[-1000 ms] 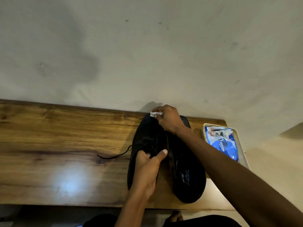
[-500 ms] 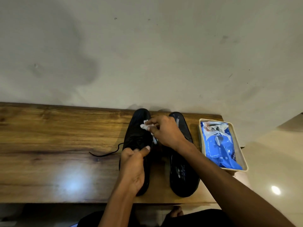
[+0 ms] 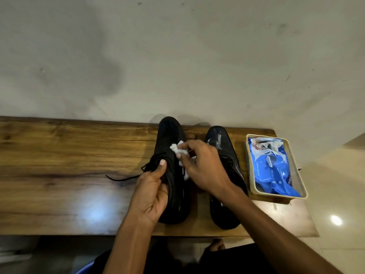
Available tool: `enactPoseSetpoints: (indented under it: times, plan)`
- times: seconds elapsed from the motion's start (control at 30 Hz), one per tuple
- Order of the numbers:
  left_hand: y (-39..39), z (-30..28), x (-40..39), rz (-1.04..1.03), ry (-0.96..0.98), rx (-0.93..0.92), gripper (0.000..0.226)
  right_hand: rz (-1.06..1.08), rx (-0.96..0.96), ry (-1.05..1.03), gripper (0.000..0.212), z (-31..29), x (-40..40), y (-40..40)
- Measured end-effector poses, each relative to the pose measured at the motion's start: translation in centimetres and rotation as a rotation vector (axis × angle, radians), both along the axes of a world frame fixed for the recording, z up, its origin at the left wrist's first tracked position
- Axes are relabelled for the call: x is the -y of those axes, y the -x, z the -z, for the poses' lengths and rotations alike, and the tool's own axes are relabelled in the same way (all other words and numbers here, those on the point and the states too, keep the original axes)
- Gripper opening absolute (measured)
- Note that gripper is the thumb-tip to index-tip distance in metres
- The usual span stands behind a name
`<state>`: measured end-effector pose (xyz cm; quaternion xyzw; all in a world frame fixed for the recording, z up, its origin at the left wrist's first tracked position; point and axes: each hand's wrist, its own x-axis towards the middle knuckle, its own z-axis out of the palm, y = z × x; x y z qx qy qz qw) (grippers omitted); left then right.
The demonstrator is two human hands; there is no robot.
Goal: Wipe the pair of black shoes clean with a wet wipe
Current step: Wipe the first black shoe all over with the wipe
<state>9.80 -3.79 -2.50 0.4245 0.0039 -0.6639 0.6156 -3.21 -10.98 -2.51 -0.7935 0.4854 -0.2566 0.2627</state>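
Observation:
Two black shoes stand side by side on the wooden table (image 3: 59,155), toes toward the wall. My left hand (image 3: 151,191) grips the left shoe (image 3: 169,131) at its laced middle and heel side. My right hand (image 3: 203,165) is closed on a crumpled white wet wipe (image 3: 177,149) and presses it against the upper of the left shoe, just behind the toe. The right shoe (image 3: 219,137) stands untouched; my right forearm crosses over its rear half. A loose black lace (image 3: 120,178) trails left from the left shoe.
A cream tray (image 3: 251,175) at the table's right end holds a blue wet-wipe pack (image 3: 272,173) with a white wipe sticking out of its top. A stained wall rises right behind the table. A bare foot and dark clothing show below the near edge.
My right hand has drawn the wipe back from the toe tip of the left shoe toward the laces. My left hand keeps its grip. The view has shifted slightly.

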Motion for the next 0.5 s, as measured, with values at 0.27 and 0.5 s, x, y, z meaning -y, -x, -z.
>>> enactPoseSetpoints:
  times: [0.27,0.5]
  plan:
    - [-0.5,-0.5,-0.2,-0.048,-0.028,-0.048,0.029,-0.029,0.085,0.052,0.02,-0.1,-1.3,-1.4]
    - [-0.5,-0.8,0.0,-0.022,-0.084,0.003,0.035,0.023,-0.069,0.133,0.026,-0.3,7.3,-4.1]
